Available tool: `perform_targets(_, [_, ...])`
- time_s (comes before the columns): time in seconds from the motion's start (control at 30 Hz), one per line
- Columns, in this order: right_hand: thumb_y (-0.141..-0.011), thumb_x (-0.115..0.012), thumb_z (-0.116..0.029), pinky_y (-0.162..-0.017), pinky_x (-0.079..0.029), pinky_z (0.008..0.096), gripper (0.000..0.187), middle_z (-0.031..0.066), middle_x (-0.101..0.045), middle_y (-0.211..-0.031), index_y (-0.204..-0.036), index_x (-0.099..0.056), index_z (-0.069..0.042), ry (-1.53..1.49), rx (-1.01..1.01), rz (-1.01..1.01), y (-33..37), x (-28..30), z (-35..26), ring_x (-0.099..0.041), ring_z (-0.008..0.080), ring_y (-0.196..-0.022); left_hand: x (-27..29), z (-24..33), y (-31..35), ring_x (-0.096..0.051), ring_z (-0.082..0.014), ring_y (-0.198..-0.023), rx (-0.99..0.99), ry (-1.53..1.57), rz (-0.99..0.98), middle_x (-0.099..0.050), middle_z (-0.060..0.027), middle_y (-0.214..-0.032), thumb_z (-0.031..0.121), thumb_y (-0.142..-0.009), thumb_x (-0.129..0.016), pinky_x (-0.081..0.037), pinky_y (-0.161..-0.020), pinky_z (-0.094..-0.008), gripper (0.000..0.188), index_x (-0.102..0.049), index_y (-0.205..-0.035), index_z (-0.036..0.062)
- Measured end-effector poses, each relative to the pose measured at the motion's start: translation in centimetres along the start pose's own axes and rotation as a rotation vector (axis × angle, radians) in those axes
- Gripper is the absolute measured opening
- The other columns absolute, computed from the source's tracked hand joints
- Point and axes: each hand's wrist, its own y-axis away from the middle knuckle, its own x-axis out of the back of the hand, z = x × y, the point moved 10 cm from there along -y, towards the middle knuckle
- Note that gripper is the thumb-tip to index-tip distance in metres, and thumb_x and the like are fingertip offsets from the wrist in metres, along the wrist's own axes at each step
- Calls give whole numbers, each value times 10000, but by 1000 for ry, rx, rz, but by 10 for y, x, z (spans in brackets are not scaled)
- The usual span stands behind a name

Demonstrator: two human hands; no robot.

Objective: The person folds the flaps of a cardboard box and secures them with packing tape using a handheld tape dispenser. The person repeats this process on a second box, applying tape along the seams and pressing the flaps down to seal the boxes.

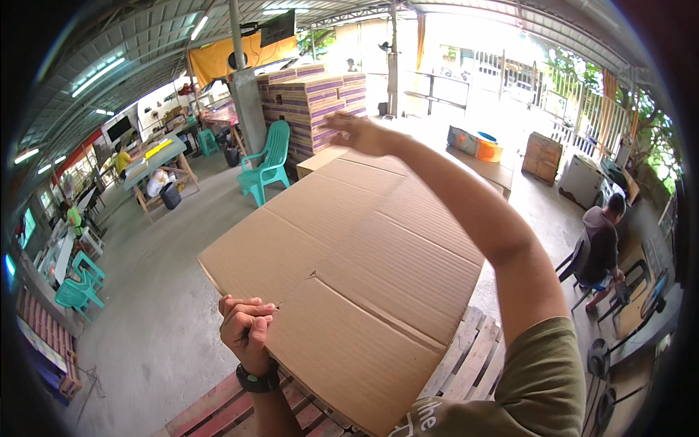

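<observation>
A large flattened cardboard box, brown with crease lines and a small torn slot, is tilted up in front of me. My left hand grips its near left edge, fingers curled over the top face; a dark watch is on that wrist. Across the board reaches my right arm, and my right hand is at the far edge, slightly blurred. Its fingers stretch out to the left with nothing seen in them. Whether its palm touches the cardboard, I cannot tell.
Wooden pallets lie beneath the cardboard. Ahead are a stack of flat cartons, a green plastic chair and a concrete post. A low table holds an orange bucket. A seated person is at the right.
</observation>
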Motion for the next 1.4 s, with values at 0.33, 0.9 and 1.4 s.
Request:
perform_targets(0.33, [-812,-170,-732,-1081,-66,548,822,66,-84,-1494,-1430,-155,-190,118,-379,-441,128,-70,90,-33,271,-1376,-8,1,-3,-554,-192,-767,-24,79,-24,-663,-40,-709,188,-679,-521,-289,-938,-382,158,-512,-570,73])
perform_targets(0.9, [-750,-617,-357,-983,-316,506,558,128,-522,-1209,-1200,-466,-64,519,-1016,260,232,90,335,-453,271,-1165,2,1,-3,-552,-171,-735,-23,88,41,-641,-49,-626,190,-644,-518,-270,-964,-352,160,-494,-536,75])
perform_targets(1.4, [-670,-722,-183,-920,-430,329,842,177,-511,-1192,-1384,-285,-98,-785,-155,463,156,132,44,-533,241,-1075,6,0,-1,-581,-167,-775,-1,86,-14,-674,-42,-725,94,-653,-589,-253,-985,-367,66,-552,-598,95])
